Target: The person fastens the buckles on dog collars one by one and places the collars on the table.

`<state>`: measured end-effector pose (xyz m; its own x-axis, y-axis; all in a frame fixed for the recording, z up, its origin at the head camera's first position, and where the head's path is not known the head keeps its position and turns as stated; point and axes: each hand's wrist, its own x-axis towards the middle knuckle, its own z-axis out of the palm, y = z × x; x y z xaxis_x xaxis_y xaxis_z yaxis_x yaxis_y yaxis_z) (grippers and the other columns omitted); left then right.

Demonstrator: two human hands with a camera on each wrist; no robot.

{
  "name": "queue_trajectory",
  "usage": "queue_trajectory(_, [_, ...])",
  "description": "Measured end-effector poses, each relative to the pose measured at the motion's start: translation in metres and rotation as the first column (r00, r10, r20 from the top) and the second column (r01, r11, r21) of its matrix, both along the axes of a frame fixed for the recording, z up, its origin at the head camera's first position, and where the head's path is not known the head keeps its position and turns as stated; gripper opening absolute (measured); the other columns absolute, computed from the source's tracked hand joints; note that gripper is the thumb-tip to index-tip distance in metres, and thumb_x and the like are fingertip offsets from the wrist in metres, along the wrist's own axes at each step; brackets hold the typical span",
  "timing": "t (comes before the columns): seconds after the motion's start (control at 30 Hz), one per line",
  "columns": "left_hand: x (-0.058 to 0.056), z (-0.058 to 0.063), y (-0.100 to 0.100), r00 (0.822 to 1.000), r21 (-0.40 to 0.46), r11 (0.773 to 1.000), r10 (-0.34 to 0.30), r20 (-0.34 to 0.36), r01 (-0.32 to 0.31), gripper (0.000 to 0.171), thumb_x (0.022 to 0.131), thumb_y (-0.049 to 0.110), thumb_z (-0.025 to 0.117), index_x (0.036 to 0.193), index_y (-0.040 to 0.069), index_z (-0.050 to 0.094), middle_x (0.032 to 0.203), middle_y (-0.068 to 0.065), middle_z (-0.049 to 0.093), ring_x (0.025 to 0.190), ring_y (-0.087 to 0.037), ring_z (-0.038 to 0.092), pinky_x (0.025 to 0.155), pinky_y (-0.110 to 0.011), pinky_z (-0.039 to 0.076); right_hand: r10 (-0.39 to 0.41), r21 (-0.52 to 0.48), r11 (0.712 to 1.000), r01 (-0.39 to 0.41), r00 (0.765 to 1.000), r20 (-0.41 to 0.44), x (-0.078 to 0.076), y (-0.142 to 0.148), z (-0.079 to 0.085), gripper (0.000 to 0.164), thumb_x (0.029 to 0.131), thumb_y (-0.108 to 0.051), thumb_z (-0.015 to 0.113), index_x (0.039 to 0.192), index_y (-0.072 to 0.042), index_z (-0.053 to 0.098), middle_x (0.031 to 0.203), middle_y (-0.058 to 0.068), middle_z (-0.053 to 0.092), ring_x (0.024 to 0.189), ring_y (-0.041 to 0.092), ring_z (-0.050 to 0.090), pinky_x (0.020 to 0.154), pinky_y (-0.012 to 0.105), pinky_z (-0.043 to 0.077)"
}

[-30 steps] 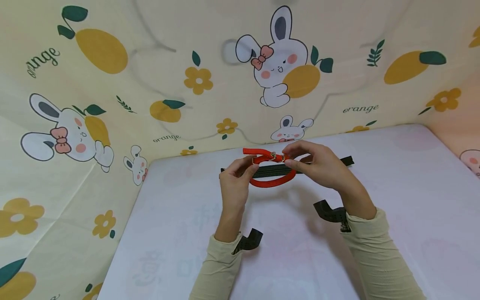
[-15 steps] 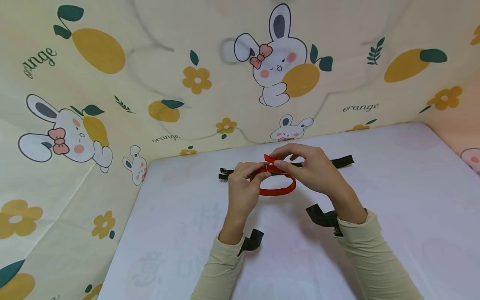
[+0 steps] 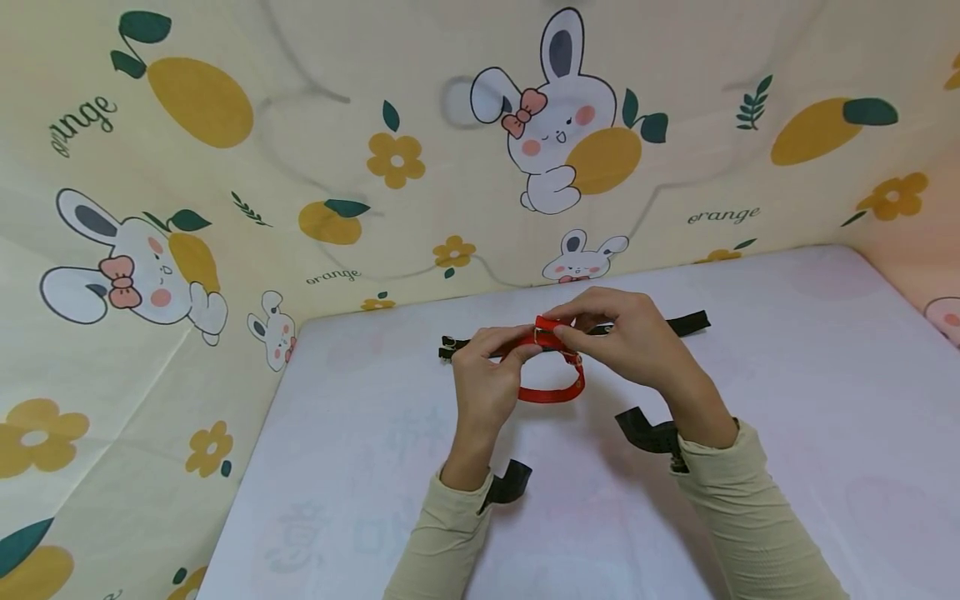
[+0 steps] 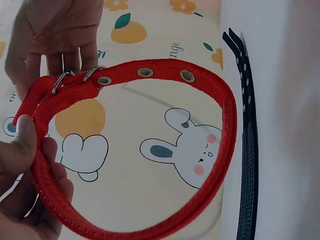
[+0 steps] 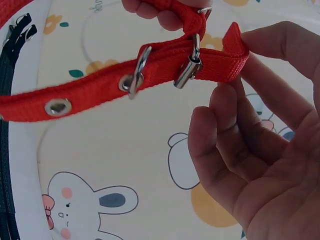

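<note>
A red dog collar point(image 3: 551, 396) hangs in a loop between both hands above the table. My left hand point(image 3: 486, 379) pinches the band beside the buckle, thumb against fingers. With thumb and index finger, my right hand point(image 3: 633, 342) pinches the folded strap end near the buckle. In the right wrist view the silver buckle point(image 5: 189, 70) has the strap running through it, and a metal ring point(image 5: 139, 72) stands beside it. Metal eyelets point(image 4: 145, 73) line the band in the left wrist view.
Black straps point(image 3: 688, 323) lie across the back of the white table point(image 3: 360, 467), behind the hands. Their ends carry eyelets and metal fittings. A cloth backdrop point(image 3: 420, 75) with rabbits and oranges rises behind and to the left.
Both hands have drawn closer together, and the left has shifted right. The strap's free end, earlier pointing left, is now folded back at the right fingers. The loop hangs lower.
</note>
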<state>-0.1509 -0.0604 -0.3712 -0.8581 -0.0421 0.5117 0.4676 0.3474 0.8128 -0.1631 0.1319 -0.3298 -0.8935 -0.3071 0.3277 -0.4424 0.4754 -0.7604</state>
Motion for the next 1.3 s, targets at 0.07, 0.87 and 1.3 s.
queue_trajectory(0.07, [0.001,0.0,0.001,1.0,0.01,1.0,0.004,0.0,-0.004,0.02,0.079,0.012,0.083,0.098,0.007,0.08,0.091,-0.006,0.078,0.084,-0.016,0.066,0.071,-0.024,0.056,0.003,0.002,1.0,-0.003,1.0,0.006,0.0,0.0,0.0,0.013,0.091,-0.024,0.073,0.104,-0.025,0.078,0.088,-0.008,0.071,0.076,0.009,0.063,0.07,0.027,0.051])
queue_trajectory(0.87, [0.001,0.001,0.0,1.0,0.016,1.0,0.005,0.004,-0.005,0.02,0.077,0.015,0.084,0.095,0.007,0.08,0.091,-0.006,0.078,0.086,-0.017,0.066,0.072,-0.025,0.057,0.005,0.074,0.997,-0.005,1.0,0.013,-0.001,-0.006,-0.005,0.018,0.087,-0.013,0.071,0.099,-0.025,0.078,0.094,-0.01,0.068,0.081,0.011,0.062,0.071,0.028,0.053])
queue_trajectory(1.3, [-0.005,0.003,-0.01,0.988,0.15,0.988,-0.046,0.145,0.024,0.026,0.079,0.01,0.081,0.104,0.004,0.076,0.098,-0.014,0.076,0.089,-0.024,0.072,0.081,-0.029,0.059,0.053,0.187,0.98,-0.071,0.994,0.101,-0.005,0.003,-0.006,0.042,0.087,-0.046,0.075,0.121,-0.023,0.069,0.107,-0.003,0.071,0.107,0.019,0.062,0.086,0.042,0.05])
